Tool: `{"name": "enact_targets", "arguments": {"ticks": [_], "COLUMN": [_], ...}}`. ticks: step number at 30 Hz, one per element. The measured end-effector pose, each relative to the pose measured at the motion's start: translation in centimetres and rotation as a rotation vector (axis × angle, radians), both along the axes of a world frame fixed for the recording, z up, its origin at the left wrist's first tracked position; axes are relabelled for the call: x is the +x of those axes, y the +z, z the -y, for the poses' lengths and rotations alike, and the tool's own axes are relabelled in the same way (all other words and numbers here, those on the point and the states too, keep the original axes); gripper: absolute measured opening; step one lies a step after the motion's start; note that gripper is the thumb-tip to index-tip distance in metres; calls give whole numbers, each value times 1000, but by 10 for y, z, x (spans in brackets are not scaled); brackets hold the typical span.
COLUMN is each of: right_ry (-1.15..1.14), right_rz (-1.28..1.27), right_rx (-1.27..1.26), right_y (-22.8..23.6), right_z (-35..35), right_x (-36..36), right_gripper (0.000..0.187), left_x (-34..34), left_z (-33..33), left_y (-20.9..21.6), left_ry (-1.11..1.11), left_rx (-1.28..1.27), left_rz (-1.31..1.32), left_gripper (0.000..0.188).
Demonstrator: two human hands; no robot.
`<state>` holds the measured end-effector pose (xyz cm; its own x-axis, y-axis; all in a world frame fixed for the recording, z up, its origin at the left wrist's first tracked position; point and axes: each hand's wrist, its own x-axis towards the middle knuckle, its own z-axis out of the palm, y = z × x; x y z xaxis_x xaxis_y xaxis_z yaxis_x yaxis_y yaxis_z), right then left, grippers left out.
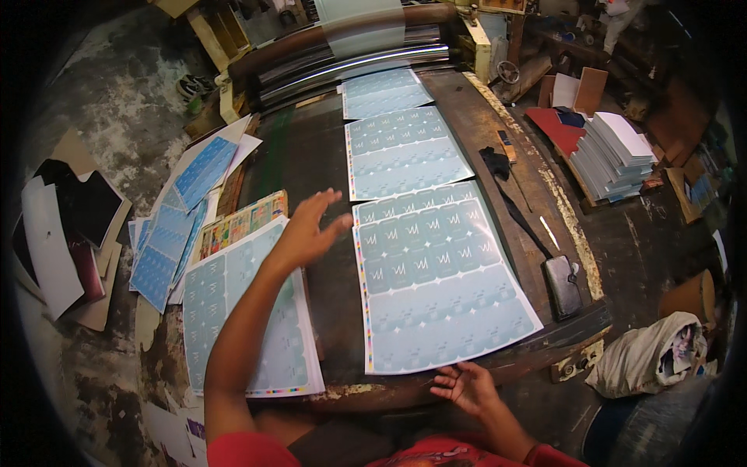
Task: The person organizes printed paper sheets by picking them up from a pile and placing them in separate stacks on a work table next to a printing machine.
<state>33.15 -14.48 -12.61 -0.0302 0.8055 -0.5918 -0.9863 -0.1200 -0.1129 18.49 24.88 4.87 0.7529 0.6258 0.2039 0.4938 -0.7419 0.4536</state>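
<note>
Left hand [307, 227] beside, right hand [471, 389] below a glossy pale blue-green printed sheet [424, 284]

Leftmost, bright blue patterned paper sheets [160, 261] lie in a loose, overlapping spread. Next to them sits a stack of pale blue-green, white-bordered printed paper [268, 354], partly hidden by the left forearm. The left hand is above the dark, worn tabletop [331, 311], between that stack and the glossy sheet; its fingers are spread, nothing visible is held, and the thumb points toward the sheet's left edge, just short of it. The sheet lies flat to the hand's right, nearest the person in a line of similar sheets [406, 149] leading to dark metal rollers [354, 70]. Just below its near edge, the right hand is turned palm up, fingers loosely curled and apart, apparently holding nothing; whether a fingertip touches the edge, I cannot tell. Farther right rests a dark, rectangular, rounded-corner case [562, 288].
</note>
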Motion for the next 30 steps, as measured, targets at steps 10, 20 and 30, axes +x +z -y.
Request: {"name": "enact_targets", "arguments": {"ticks": [10, 20, 30], "right_ry": [162, 287, 291], "right_rz": [498, 349, 307], "right_rx": [-125, -114, -119], "right_y": [21, -4, 12], "right_z": [-83, 36, 124], "right_x": [28, -8, -43], "right_gripper": [31, 38, 47], "left_x": [-171, -178, -167], "left_z": [150, 250, 253], "left_y": [-3, -36, -45], "left_ry": [455, 248, 506], "left_rx": [200, 118, -74], "left_rz": [-235, -203, 217], "left_gripper": [65, 69, 36]}}
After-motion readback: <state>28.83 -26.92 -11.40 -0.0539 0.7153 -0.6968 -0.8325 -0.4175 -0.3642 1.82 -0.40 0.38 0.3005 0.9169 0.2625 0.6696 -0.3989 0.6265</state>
